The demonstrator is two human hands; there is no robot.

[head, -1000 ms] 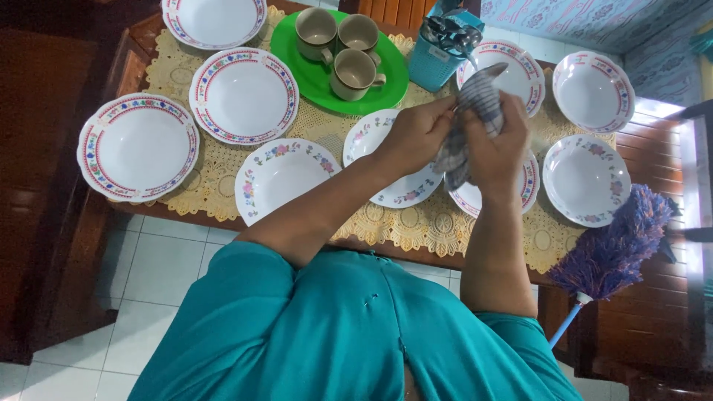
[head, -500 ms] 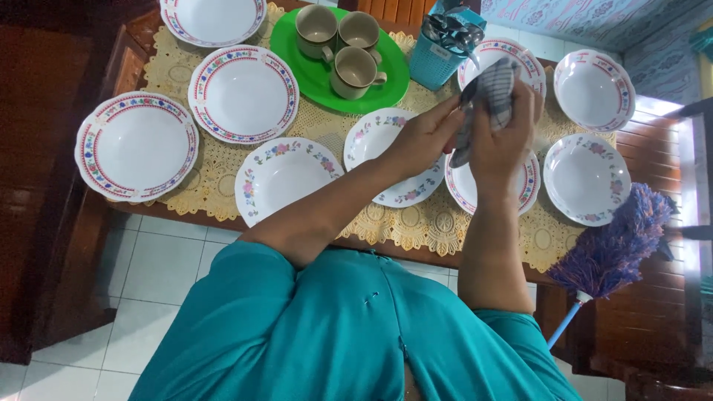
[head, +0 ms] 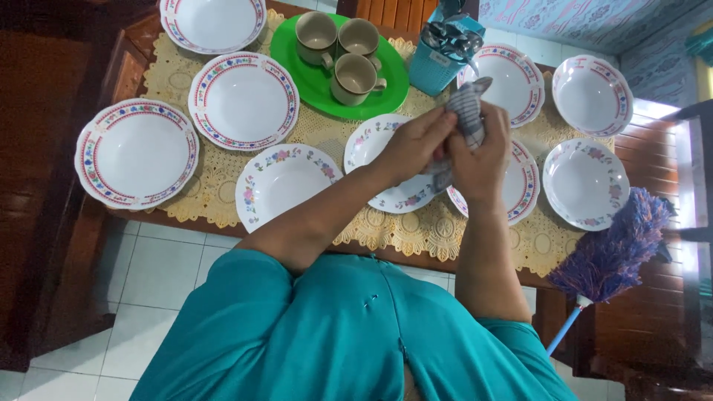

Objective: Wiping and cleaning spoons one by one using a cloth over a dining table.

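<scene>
Here, both hands are meeting over the middle of the table point(head: 130, 70), working a grey checked cloth point(head: 466, 111). The left hand point(head: 416, 145) is pinching the cloth's lower part, fingers curled on it; the right hand point(head: 481, 152) is clenching around the bundle, whose top end is poking out at 12 o'clock from the fist. Whether anything is wrapped inside, I cannot tell.

As for progress, the plates point(head: 243, 100) and bowls point(head: 587, 182) are lying spread out, white and empty, none stacked; by my reading the wiping is in mid-course, and nothing shows which pieces are already done.

At 11 o'clock from the hands a green tray point(head: 293, 48) is holding three mugs point(head: 355, 78); at 12 o'clock a blue caddy point(head: 431, 70) is holding cutlery. A yellow lace runner point(head: 416, 226) is covering the dark wood. At 4 o'clock a purple duster point(head: 613, 252) is leaning off the table's edge. Below, pale floor tiles point(head: 160, 267) are showing.
</scene>
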